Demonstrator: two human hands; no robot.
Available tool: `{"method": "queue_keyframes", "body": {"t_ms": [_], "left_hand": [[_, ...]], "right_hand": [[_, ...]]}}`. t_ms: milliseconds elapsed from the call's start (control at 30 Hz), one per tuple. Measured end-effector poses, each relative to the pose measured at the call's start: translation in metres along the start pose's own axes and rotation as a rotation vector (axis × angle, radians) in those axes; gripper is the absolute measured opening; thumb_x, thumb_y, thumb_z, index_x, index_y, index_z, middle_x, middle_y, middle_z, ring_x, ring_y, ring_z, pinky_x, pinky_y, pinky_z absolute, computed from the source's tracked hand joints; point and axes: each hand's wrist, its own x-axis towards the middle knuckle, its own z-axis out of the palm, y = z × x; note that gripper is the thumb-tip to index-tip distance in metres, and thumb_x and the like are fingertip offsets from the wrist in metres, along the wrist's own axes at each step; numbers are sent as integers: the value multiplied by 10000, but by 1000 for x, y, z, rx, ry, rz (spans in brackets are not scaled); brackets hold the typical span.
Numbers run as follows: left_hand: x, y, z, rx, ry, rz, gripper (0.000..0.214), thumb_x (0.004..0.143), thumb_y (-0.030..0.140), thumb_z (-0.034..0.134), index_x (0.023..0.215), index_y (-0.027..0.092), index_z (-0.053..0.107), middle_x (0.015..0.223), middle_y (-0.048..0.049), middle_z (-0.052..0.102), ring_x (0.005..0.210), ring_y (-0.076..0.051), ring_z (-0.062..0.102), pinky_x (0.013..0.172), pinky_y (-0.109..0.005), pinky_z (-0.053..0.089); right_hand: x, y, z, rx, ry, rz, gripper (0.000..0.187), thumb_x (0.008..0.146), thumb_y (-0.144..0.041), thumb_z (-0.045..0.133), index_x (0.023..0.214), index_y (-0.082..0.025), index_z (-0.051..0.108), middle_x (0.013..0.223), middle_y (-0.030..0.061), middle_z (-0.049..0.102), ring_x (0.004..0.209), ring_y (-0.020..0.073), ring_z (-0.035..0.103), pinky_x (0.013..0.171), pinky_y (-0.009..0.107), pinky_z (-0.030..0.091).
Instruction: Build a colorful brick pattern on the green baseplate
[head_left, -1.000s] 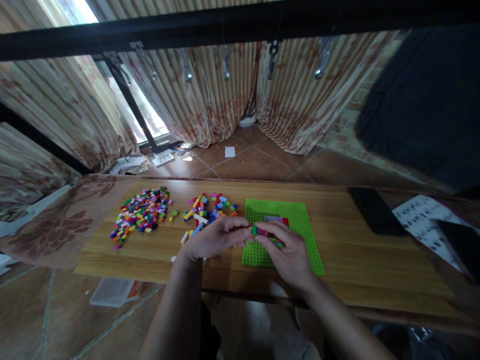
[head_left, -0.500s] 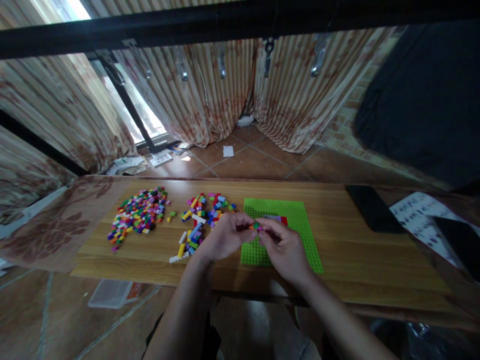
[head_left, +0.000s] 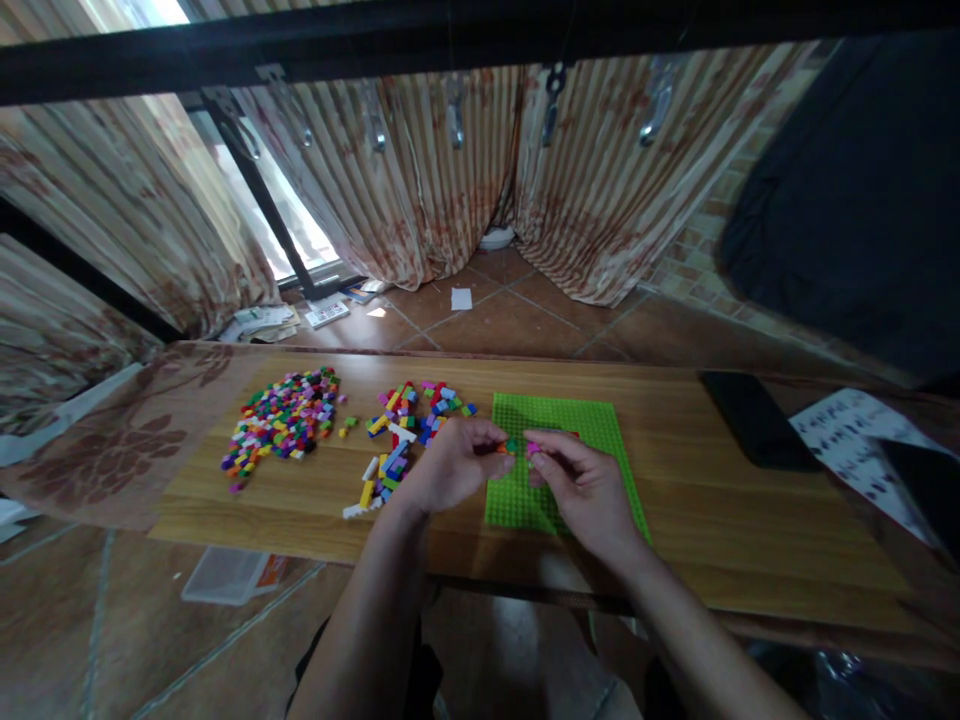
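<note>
Small toy building bricks are in both hands, held over a bright green studded baseplate (head_left: 517,505). My left hand (head_left: 456,465) pinches an orange brick (head_left: 503,448) together with a green brick (head_left: 511,444) at its fingertips. Just to the right, my right hand (head_left: 589,485) grips a magenta brick (head_left: 533,449) between thumb and fingers, with a small gap between the two hands. Part of a red brick (head_left: 576,434) shows on the baseplate behind the right hand; the rest there is hidden by the fingers.
A heap of small mixed bricks (head_left: 289,415) lies on the left of the wooden table (head_left: 720,540). Longer bricks (head_left: 390,465) are grouped beside my left forearm. A black flat device (head_left: 757,420) and a printed sheet (head_left: 851,450) lie at the right. A dark bar (head_left: 480,45) crosses overhead.
My hands have moved apart. The magenta brick, earlier against the green and orange ones, is now separate in my right hand. The view has shifted slightly.
</note>
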Motion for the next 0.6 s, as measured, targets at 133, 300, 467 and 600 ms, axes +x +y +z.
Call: {"method": "queue_keyframes", "body": {"t_ms": [133,300,467,600], "left_hand": [[2,-1,2,-81,36,47,184,731,277,706,791,111,654,704,-10,633,637,-105,543,605,-218,409],[4,-5,6,-7,33,90,184,749,285,706,792,116,646,719,-31,668,647,-126,587,628,-236,452],[2,-5,7,71,-6,121,105,808,217,626,780,127,671,725,-38,691,659,-135,622,651,-240,478],[-1,0,10,114,49,132,99,808,197,621,767,129,680,707,-35,690,637,-130,616,630,-231,471]], "right_hand": [[3,1,8,257,92,164,256,789,-360,694,1007,-227,720,771,-2,665,609,122,619,583,276,541],[5,-3,16,526,22,335,321,751,-468,711,937,-206,700,696,-4,642,592,122,583,487,239,497],[5,-4,16,402,71,277,303,673,-416,792,862,-197,700,614,-34,603,517,98,539,446,221,460],[4,0,17,345,104,235,276,720,-421,759,860,-191,697,602,-33,606,499,93,533,441,220,454]]}}
